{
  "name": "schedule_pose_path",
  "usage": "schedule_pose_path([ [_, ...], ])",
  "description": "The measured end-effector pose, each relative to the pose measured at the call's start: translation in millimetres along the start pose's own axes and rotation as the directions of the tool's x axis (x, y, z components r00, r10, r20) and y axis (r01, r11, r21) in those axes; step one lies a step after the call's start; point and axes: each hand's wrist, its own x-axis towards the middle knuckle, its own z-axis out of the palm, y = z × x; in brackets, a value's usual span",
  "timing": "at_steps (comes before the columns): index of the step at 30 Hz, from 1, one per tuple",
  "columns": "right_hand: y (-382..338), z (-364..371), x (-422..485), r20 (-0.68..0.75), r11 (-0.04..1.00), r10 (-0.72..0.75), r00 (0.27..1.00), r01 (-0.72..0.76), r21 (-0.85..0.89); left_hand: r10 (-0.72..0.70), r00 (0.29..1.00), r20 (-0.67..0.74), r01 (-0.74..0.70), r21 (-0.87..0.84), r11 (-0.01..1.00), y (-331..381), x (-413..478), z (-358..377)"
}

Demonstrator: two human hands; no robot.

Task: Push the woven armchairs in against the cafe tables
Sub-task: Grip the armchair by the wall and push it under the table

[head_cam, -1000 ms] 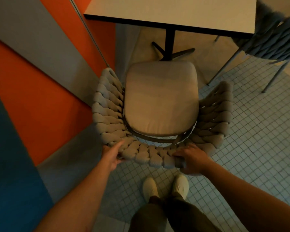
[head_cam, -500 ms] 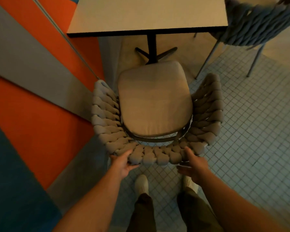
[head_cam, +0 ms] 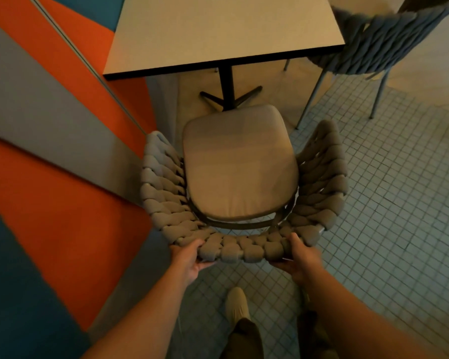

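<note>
Head view, looking down: grey-beige woven rope armchair (head_cam: 244, 193) w/ tan seat cushion (head_cam: 240, 164) stands on the small-tile floor (head_cam: 386, 203), open front facing the square pale cafe tabletop (head_cam: 223, 32), backrest toward the person, so front-to-back axis runs roughly straight away from the camera. Cushion's front edge sits just short of the tabletop's dark near edge, above the black pedestal base (head_cam: 228, 97); chair isn't under the tabletop yet. Left hand (head_cam: 189, 260) curls around the back rim's left part, thumb on top, fingers underneath. Right hand (head_cam: 300, 257) grips the rim's right part the same way, thumb over the weave. Left armrest is just beside the orange, grey & blue panelled wall (head_cam: 49, 151). 2nd woven chair, blue-grey w/ thin metal legs (head_cam: 373, 45), stands at the tabletop's right side, apart from the held one. A beige shoe (head_cam: 236, 304) is on the tiles behind the chair.
</note>
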Motion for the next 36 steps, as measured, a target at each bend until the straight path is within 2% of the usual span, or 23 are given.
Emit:
schedule_pose_path([
  [5,8.5,-0.4,-10.4,-0.015,1.0,0.009,1.0,-0.009,-0.024,0.01,0.998,0.068,-0.015,0.07,0.997,2.5,-1.9,-12.8],
  [6,7.2,-3.5,-12.8,-0.041,0.996,-0.002,0.999,-0.001,-0.086,0.02,0.998,0.067,-0.026,0.092,0.995,0.5,-1.5,-15.0],
  [8,5.1,-12.2,-16.3,-0.115,0.918,-0.118,0.986,0.064,-0.392,0.055,0.997,0.054,-0.06,0.101,0.993,-2.9,1.1,-18.8],
  [10,4.4,-21.5,-16.4,-0.088,0.676,-0.361,0.929,0.196,-0.71,0.103,0.994,0.025,-0.105,0.106,0.989,-3.2,-0.8,-19.4],
  [12,1.1,-27.1,-15.1,0.039,0.348,-0.56,0.827,0.278,-0.895,0.271,0.957,-0.103,-0.237,0.26,0.936,-2.4,-5.5,-20.5],
  [14,-6.0,-28.0,-16.2,0.154,0.091,-0.657,0.738,0.28,-0.956,0.54,0.831,-0.137,-0.4,0.527,0.75,-2.2,-9.2,-23.3],
  [16,-10.2,-28.7,-13.5,0.291,-0.079,-0.683,0.67,0.327,-0.942,0.685,0.728,-0.022,-0.441,0.75,0.493,-4.0,-14.0,-26.1],
  [18,-10.2,-29.6,-4.5,0.455,-0.239,-0.673,0.583,0.411,-0.88,0.729,0.651,0.209,-0.424,0.898,0.12,-6.8,-11.9,-30.5],
  [19,-10.2,-29.5,-0.1,0.541,-0.331,-0.66,0.521,0.445,-0.832,0.692,0.628,0.356,-0.44,0.896,-0.061,-5.6,-8.4,-33.6],
  [20,-10.9,-30.0,3.2,0.618,-0.417,-0.639,0.459,0.469,-0.779,0.617,0.623,0.481,-0.472,0.86,-0.195,-4.0,-6.7,-36.3],
  [21,-12.2,-30.6,4.8,0.688,-0.491,-0.602,0.406,0.491,-0.72,0.525,0.64,0.56,-0.486,0.825,-0.288,-2.3,-6.1,-38.1],
  [22,-13.5,-30.7,4.4,0.748,-0.545,-0.536,0.391,0.517,-0.66,0.447,0.665,0.598,-0.484,0.801,-0.352,-1.0,-6.0,-39.5],
  [23,-14.6,-30.3,3.5,0.792,-0.582,-0.45,0.412,0.537,-0.61,0.401,0.687,0.606,-0.465,0.79,-0.399,0.4,-7.4,-39.7],
  [25,-15.3,-30.1,4.1,0.811,-0.653,-0.267,0.521,0.521,-0.55,0.391,0.711,0.585,-0.402,0.794,-0.457,2.2,-10.6,-37.7],
  [26,-15.2,-29.0,4.6,0.793,-0.681,-0.21,0.572,0.496,-0.538,0.387,0.73,0.562,-0.371,0.803,-0.467,3.1,-12.9,-36.2],
  [28,-14.4,-25.3,6.7,0.773,-0.717,-0.168,0.611,0.463,-0.522,0.353,0.774,0.526,-0.336,0.814,-0.474,4.3,-15.2,-32.7],
  [31,-14.4,-21.6,14.3,0.804,-0.732,-0.169,0.57,0.473,-0.49,0.319,0.801,0.507,-0.322,0.814,-0.484,3.3,-11.4,-30.6],
  [34,-15.3,-24.8,27.8,0.854,-0.77,-0.162,0.494,0.478,-0.423,0.323,0.797,0.511,-0.33,0.816,-0.475,1.5,-9.0,-30.1],
  [36,-17.5,-25.1,33.7,0.867,-0.794,-0.148,0.476,0.466,-0.391,0.329,0.787,0.522,-0.343,0.814,-0.469,1.6,-7.1,-29.9],
])
